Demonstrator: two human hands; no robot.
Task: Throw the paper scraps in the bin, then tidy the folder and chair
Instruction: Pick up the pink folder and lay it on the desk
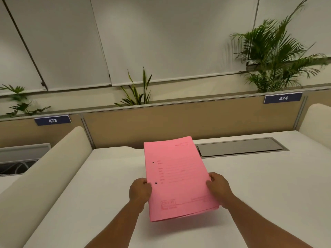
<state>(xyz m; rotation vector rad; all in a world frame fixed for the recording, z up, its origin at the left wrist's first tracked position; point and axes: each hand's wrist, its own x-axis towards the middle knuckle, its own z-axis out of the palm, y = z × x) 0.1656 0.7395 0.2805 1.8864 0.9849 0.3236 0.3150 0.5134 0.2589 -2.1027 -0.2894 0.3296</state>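
A closed pink folder [176, 178] with two punch holes near its left edge is held just above the white desk [259, 185], its near end raised and casting a shadow. My left hand [140, 191] grips its left edge. On the opposite edge, my right hand [218, 185] pinches it with the thumb on top. No paper scraps, bin or chair are in view.
A grey cable hatch [241, 147] is set into the desk at the back right. Cream dividers [43, 176] flank the desk on both sides. A tan partition [179, 119] with labels 473 and 474 closes the back, with plants [275, 56] behind it.
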